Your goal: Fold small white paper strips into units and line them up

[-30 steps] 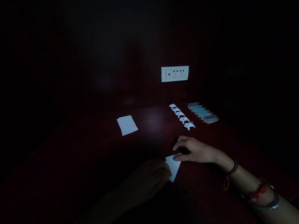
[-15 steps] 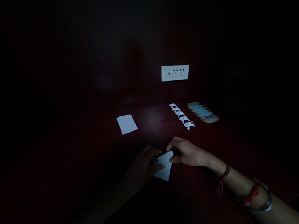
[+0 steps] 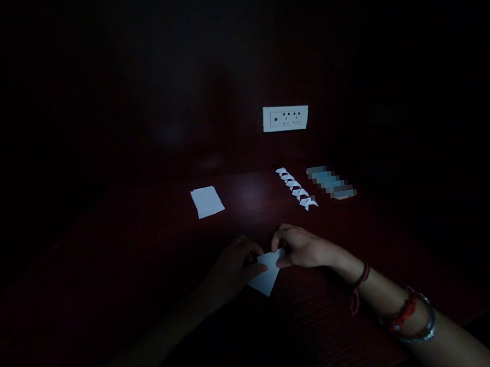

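Observation:
A folded piece of white paper point(image 3: 267, 277) is held between my two hands, its pointed corner toward me. My left hand point(image 3: 240, 263) grips its left side, thumb on top and fingers behind. At the upper right corner, my right hand point(image 3: 302, 247) pinches the paper between thumb and curled fingers. Beyond my right hand, a row of small folded white paper pieces point(image 3: 295, 188) lies slanting on the table. A small stack of white paper sheets point(image 3: 207, 202) rests farther off to the left.
The dark red wooden table point(image 3: 251, 195) is dimly lit. A phone point(image 3: 331, 182), its screen blurred out, lies right of the folded row. A white wall socket panel point(image 3: 285, 117) is on the wall behind. The right table edge runs under my right forearm.
My right hand has shifted slightly left with its fingers more curled on the paper's corner. The paper's lower point has moved a little left. The camera view has shifted slightly.

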A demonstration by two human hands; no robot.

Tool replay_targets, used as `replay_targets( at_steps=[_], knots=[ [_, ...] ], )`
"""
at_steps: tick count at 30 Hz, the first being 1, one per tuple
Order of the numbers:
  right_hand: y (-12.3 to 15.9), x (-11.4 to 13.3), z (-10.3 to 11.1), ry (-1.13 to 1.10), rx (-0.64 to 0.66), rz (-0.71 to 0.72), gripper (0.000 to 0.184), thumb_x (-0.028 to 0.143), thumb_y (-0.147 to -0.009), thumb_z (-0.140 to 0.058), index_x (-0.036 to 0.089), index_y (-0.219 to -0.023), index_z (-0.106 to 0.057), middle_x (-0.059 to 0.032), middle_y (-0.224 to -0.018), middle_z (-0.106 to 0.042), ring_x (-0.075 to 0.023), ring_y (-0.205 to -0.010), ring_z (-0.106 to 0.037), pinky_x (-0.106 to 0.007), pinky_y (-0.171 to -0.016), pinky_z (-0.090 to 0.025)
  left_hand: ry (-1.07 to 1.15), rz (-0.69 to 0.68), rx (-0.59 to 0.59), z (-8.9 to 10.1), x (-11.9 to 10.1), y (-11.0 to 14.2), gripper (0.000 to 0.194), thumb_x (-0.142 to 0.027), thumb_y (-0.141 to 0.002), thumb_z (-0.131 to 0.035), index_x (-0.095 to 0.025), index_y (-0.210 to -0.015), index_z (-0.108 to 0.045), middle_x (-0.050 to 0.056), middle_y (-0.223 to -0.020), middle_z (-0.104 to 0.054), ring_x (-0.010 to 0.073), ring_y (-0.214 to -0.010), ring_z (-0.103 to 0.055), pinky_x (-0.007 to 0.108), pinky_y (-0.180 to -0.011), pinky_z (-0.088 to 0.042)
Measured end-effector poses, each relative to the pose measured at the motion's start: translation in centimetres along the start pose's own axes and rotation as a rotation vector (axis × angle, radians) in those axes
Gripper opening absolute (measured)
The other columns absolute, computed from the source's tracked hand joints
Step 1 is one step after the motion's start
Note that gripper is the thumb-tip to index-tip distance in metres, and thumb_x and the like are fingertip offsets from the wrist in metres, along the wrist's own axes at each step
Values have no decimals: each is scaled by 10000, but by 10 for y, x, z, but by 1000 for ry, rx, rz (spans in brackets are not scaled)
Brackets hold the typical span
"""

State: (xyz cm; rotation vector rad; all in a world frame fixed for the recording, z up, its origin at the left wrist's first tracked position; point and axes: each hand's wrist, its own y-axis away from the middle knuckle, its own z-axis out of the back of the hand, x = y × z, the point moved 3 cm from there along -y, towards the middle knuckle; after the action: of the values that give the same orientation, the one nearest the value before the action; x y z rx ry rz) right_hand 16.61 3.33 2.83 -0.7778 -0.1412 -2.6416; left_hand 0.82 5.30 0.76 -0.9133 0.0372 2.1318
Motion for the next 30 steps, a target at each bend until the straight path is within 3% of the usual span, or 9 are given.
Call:
replay_targets(
  at_steps=[5,12,21,30],
  knots=[
    [-1,-1,-3,-42,19,-10,359,165,-577,-671,162,-923,-575,-12,-823,-550,-118,-719,-501,-221,-637,-387,15,-27,16,0,0,0,146,-257,-724,-578,-172,-835,-536,-1,-809,-471,135,-715,-479,250,-614,-384],
    [-1,6,-2,-19,-58,64,147,91,-634,-619,168,-759,-615,7,-757,-545,-95,-683,-501,-202,-623,-372,4,-48,-21,-1,1,0,155,-209,-737,-545,-177,-884,-507,-6,-806,-495,129,-698,-473,239,-605,-371],
    [4,11,-9,25,-171,143,106,88,-715,-556,179,-760,-588,1,-781,-578,-115,-744,-515,-233,-688,-353,-159,-102,-14,4,-5,1,124,-137,-810,-413,-166,-787,-531,10,-792,-514,138,-737,-487,264,-671,-383],
    [15,9,-12,185,-216,231,133,160,-801,-485,194,-804,-613,-14,-797,-582,-137,-791,-488,-274,-740,-291,-240,-228,76,10,-7,0,155,-144,-848,-381,-165,-846,-534,25,-832,-507,136,-772,-482,267,-709,-400]
  ],
)
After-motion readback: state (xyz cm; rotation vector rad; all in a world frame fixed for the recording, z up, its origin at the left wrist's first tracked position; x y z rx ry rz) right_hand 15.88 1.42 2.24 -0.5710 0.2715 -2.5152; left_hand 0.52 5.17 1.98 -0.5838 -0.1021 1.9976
